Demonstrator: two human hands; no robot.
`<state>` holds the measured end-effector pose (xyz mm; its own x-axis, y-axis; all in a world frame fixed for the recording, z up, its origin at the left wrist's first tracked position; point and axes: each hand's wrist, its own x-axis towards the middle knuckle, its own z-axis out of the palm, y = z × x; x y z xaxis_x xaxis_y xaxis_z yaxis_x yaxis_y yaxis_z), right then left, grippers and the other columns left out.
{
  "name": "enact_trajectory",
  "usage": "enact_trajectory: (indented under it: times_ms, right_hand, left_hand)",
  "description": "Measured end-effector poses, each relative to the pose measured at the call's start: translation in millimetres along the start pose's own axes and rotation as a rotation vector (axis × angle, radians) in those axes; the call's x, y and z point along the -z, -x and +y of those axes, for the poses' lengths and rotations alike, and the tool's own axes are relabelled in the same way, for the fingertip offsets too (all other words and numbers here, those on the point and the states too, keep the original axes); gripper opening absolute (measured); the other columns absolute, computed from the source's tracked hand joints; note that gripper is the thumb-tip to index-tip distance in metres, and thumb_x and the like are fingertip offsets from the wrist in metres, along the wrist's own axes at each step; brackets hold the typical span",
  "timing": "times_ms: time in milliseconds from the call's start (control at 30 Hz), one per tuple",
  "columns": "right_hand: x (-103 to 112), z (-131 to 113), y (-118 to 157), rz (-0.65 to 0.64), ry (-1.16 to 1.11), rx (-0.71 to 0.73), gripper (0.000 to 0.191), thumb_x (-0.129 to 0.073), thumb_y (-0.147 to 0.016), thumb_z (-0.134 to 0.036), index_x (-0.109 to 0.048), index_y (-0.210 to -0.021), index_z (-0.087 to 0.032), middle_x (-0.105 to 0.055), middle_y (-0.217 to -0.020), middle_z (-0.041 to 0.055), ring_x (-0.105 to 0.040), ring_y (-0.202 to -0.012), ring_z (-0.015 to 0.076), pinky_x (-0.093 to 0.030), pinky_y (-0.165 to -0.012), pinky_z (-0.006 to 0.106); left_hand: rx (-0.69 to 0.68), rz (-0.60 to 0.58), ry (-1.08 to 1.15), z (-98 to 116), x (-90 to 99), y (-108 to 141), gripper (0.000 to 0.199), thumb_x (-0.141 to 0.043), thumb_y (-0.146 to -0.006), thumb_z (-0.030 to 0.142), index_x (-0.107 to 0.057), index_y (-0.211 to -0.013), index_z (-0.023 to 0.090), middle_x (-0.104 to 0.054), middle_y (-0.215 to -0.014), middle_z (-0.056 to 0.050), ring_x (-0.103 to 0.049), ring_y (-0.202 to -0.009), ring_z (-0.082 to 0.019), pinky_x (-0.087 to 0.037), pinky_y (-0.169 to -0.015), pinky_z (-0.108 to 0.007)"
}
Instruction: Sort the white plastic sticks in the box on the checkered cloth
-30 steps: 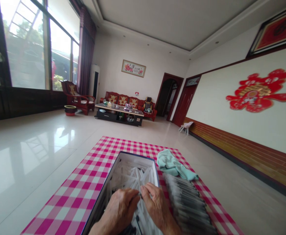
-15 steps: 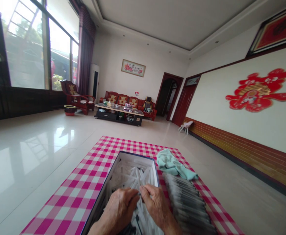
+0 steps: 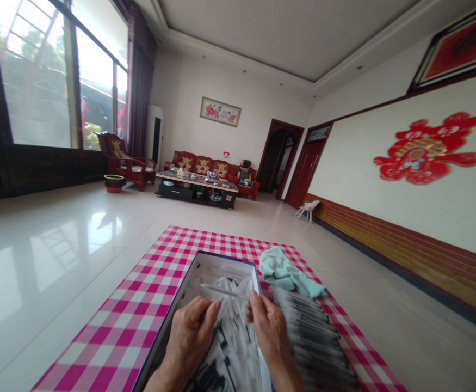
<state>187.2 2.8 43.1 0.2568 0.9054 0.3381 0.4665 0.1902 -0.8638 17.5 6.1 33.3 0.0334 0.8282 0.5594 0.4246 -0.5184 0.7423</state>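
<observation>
A person's two bare hands are over a long, open box [image 3: 232, 263], seen from above and behind. The right hand [image 3: 269, 326] pinches one end of a slender, pale, pen-like rod [image 3: 223, 291] between thumb and fingers. From that pinch the rod's long axis points left and slightly away from the person, crossing the box nearly from side to side rather than along its length. The rod's free end lies ahead of the left hand [image 3: 191, 332], past its knuckles, so the right hand alone clearly grips it, while the left is the nearer hand to the free tip. The left hand is half curled, its thumb raised close to the bent forefinger, just left of the right fingertips with a narrow gap between; whether it pinches something small, I cannot tell. The rod passes in front of the left fingertips and does not appear to touch them. Below both hands, white and clear pieces [image 3: 233, 333] lie jumbled in the box, some with black parts. Just right of the right hand, outside the box, is a blurred row of dark and clear pens [image 3: 315, 332], side by side. Ahead of that row, a crumpled mint-green cloth [image 3: 289, 272] lies on a pink-and-white checked tablecloth [image 3: 115, 332].
</observation>
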Motion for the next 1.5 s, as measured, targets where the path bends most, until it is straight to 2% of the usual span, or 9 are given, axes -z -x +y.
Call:
enact_trajectory:
  times_ms: [167, 367, 500, 567, 733, 867, 1000, 1167, 1500]
  right_hand:
    - [-11, -23, 14, -0.215, -0.08, -0.018, 0.047, -0.042, -0.086, -0.053, -0.052, -0.057, -0.019, -0.051, -0.052, -0.0014, -0.046, -0.051, 0.0131, -0.035, -0.051, 0.023]
    - [-19, -34, 30, -0.626, -0.162, 0.002, 0.039, -0.043, -0.089, -0.042, -0.059, -0.066, -0.016, -0.053, -0.058, -0.0023, -0.045, -0.055, 0.0105, -0.034, -0.053, 0.022]
    - [-12, -30, 27, -0.769, -0.123, 0.022, 0.025, -0.046, -0.086, -0.027, -0.065, -0.075, -0.017, -0.059, -0.064, -0.0024, -0.051, -0.06, 0.0113, -0.037, -0.056, 0.02]
    - [-6, -26, 23, -0.766, -0.05, 0.039, 0.022, -0.047, -0.083, -0.021, -0.069, -0.081, -0.018, -0.063, -0.069, -0.0021, -0.055, -0.064, 0.0124, -0.039, -0.057, 0.02]
    - [3, -13, 16, -0.604, 0.223, 0.117, 0.023, -0.05, -0.073, -0.012, -0.072, -0.079, -0.019, -0.069, -0.076, 0.0008, -0.062, -0.073, 0.0153, -0.041, -0.065, 0.021]
    - [3, -3, 17, -0.656, 0.309, 0.122, 0.028, -0.05, -0.069, -0.01, -0.073, -0.081, -0.021, -0.072, -0.079, 0.0018, -0.064, -0.078, 0.0161, -0.043, -0.069, 0.021]
    - [5, 6, 22, -0.638, 0.429, 0.083, 0.03, -0.05, -0.065, -0.007, -0.073, -0.078, -0.022, -0.072, -0.079, 0.0029, -0.064, -0.08, 0.0174, -0.043, -0.071, 0.023]
    - [4, 8, 33, -0.595, 0.645, -0.004, 0.028, -0.05, -0.063, -0.005, -0.07, -0.073, -0.022, -0.069, -0.082, 0.0054, -0.064, -0.079, 0.0201, -0.043, -0.067, 0.026]
    - [-4, -8, 53, -0.549, 0.79, -0.061, 0.041, -0.043, -0.068, -0.001, -0.065, -0.094, -0.023, -0.067, -0.098, 0.0072, -0.061, -0.092, 0.0224, -0.041, -0.071, 0.027]
  left_hand:
    - [0.346, -0.1, 0.353, -6, 0.1, -6, 0.045, -0.045, -0.086, 0.053, -0.062, -0.066, 0.015, -0.059, -0.055, 0.0, -0.055, -0.052, -0.013, -0.039, -0.048, -0.019]
    - [0.481, -0.118, 0.696, -7, 3.0, -9, 0.032, -0.061, -0.078, 0.046, -0.064, -0.081, 0.014, -0.064, -0.068, -0.001, -0.054, -0.055, -0.01, -0.04, -0.049, -0.019]
    - [0.511, -0.108, 0.765, -3, 4.9, -8, 0.026, -0.062, -0.076, 0.038, -0.064, -0.088, 0.015, -0.059, -0.06, 0.003, -0.05, -0.051, -0.009, -0.038, -0.047, -0.018]
    - [0.518, -0.068, 0.741, 0, 6.6, -9, 0.023, -0.063, -0.073, 0.036, -0.063, -0.086, 0.016, -0.054, -0.055, 0.005, -0.046, -0.047, -0.008, -0.035, -0.044, -0.017]
    - [0.549, -0.065, 0.669, -3, 5.7, -8, 0.021, -0.06, -0.073, 0.036, -0.061, -0.08, 0.016, -0.045, -0.052, 0.008, -0.037, -0.042, -0.006, -0.026, -0.039, -0.016]
    - [0.542, -0.043, 0.62, -11, -0.9, -8, 0.035, -0.06, -0.073, 0.049, -0.06, -0.081, 0.015, -0.037, -0.049, 0.01, -0.03, -0.041, -0.005, -0.02, -0.038, -0.016]
    - [0.558, -0.04, 0.618, -14, -5.7, -9, 0.054, -0.059, -0.07, 0.048, -0.056, -0.109, 0.012, -0.046, -0.051, 0.009, -0.038, -0.041, -0.007, -0.026, -0.039, -0.018]
    - [0.504, -0.075, 0.567, -21, -8.8, -8, 0.034, -0.057, -0.07, 0.032, -0.06, -0.098, 0.013, -0.059, -0.067, 0.001, -0.053, -0.055, -0.011, -0.035, -0.043, -0.019]
    - [0.469, -0.16, 0.475, -15, -5.7, -8, 0.031, -0.054, -0.073, 0.036, -0.064, -0.09, 0.011, -0.057, -0.058, 0.003, -0.046, -0.043, -0.009, -0.03, -0.041, -0.019]
